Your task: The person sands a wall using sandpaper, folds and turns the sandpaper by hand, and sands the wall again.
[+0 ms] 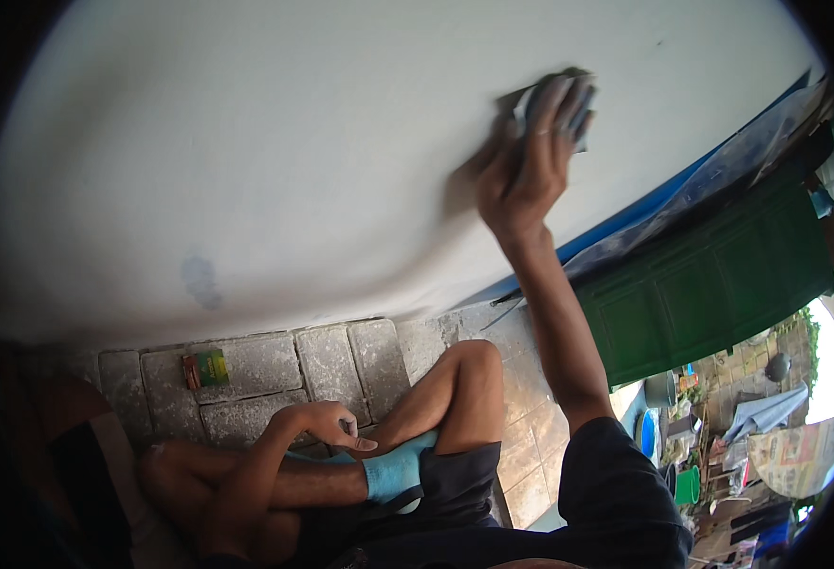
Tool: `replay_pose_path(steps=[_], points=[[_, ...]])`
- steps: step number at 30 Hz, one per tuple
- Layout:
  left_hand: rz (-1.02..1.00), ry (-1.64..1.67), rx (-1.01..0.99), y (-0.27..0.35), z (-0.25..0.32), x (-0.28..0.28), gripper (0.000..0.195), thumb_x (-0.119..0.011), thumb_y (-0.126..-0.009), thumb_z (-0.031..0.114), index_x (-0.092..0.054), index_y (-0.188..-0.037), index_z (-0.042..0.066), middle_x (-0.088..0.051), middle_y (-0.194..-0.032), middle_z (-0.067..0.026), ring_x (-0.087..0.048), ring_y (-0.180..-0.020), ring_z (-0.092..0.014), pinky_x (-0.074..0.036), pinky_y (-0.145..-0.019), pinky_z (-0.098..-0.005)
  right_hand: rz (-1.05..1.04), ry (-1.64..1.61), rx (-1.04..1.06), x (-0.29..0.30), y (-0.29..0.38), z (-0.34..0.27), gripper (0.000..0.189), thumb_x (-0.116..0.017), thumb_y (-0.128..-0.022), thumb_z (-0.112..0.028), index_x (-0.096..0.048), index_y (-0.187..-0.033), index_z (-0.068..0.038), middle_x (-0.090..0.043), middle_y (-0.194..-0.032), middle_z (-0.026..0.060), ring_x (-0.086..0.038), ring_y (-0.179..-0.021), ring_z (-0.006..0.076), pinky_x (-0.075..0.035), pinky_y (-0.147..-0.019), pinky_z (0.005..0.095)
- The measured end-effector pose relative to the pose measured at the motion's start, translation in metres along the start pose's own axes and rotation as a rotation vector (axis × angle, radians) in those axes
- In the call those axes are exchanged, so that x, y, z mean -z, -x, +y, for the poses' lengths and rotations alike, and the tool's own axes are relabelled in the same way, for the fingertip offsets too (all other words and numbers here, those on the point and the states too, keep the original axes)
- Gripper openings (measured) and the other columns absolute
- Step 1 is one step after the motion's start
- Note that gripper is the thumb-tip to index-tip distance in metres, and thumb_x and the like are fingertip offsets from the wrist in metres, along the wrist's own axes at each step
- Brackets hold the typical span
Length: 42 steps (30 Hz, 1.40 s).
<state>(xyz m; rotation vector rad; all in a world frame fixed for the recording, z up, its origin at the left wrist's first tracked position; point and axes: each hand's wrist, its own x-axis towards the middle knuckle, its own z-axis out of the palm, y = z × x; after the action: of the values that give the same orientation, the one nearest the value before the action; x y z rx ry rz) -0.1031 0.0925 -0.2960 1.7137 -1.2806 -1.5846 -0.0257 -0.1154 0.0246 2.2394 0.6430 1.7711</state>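
Observation:
High on the right, my right hand (530, 163) presses a dark pad with a pale sheet (582, 135) flat to a white wall (303, 142). The pad is blurred and partly covered by my fingers; it looks like sandpaper, but I cannot be sure. My left hand (333, 425) hangs loosely above my crossed legs, near the blue sock (395, 466). Its fingers curl in, its thumb stands apart, and nothing shows in it. A bluish-grey smudge (201, 279) marks the lower wall.
A small green and brown packet (205, 369) lies on the paving blocks (253, 366) at the wall's foot. Another person's leg (75, 398) is at far left. To the right are a blue strip (630, 213), a green panel (715, 277) and a green bucket (687, 485).

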Motion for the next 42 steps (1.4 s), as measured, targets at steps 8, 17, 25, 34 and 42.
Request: replay_pose_path(steps=[8,17,25,34,42], points=[[0.044,-0.037,0.023,0.000,0.004,-0.012,0.077,-0.068,-0.068,0.079,-0.072,-0.093,0.006,-0.071,-0.100,-0.0107,-0.066,-0.099,-0.026,-0.051,-0.088,-0.0367,0.044,-0.002,-0.165,0.012,0.010,0.018,0.053,-0.050,-0.092,-0.004,-0.039,-0.142,0.009,-0.037,-0.147,0.0314,-0.031,-0.141,0.0438,-0.014,-0.118,0.0511],[0.143,-0.008,-0.096,-0.011,-0.004,-0.019,0.073,-0.069,-0.070,0.075,-0.072,-0.086,0.004,-0.070,-0.090,-0.0120,-0.066,-0.091,-0.026,-0.051,-0.084,-0.0369,-0.208,-0.042,0.072,-0.002,0.091,-0.022,0.059,-0.052,-0.080,-0.001,-0.046,-0.138,0.008,-0.044,-0.142,0.0327,-0.038,-0.138,0.0434,-0.013,-0.118,0.0525],[0.222,0.116,0.011,-0.011,0.017,-0.016,0.052,-0.077,-0.077,0.053,-0.068,-0.078,0.003,-0.070,-0.108,-0.0165,-0.065,-0.100,-0.027,-0.049,-0.090,-0.0384,0.352,-0.127,-0.982,0.015,0.119,0.039,0.048,-0.038,-0.103,-0.008,-0.029,-0.147,0.010,-0.022,-0.157,0.0255,-0.016,-0.148,0.0317,-0.013,-0.120,0.0370],[0.531,0.073,-0.008,-0.022,0.012,-0.048,0.038,-0.079,-0.080,0.037,-0.066,-0.075,0.002,-0.066,-0.071,-0.0085,-0.060,-0.064,-0.015,-0.049,-0.061,-0.0307,-0.200,-0.167,-0.190,-0.017,0.251,-0.054,0.046,-0.060,-0.081,-0.007,-0.064,-0.126,-0.018,-0.061,-0.132,0.0049,-0.052,-0.128,0.0234,-0.023,-0.118,0.0462],[1.032,0.268,-0.066,-0.029,0.008,-0.045,0.029,-0.077,-0.083,0.014,-0.058,-0.065,0.002,-0.066,-0.068,-0.0046,-0.053,-0.062,-0.005,-0.040,-0.053,-0.0243,0.314,-0.027,-1.058,-0.002,0.271,0.030,0.054,-0.042,-0.090,0.002,-0.035,-0.143,0.012,-0.030,-0.152,0.0295,-0.022,-0.145,0.0392,-0.018,-0.118,0.0444]])
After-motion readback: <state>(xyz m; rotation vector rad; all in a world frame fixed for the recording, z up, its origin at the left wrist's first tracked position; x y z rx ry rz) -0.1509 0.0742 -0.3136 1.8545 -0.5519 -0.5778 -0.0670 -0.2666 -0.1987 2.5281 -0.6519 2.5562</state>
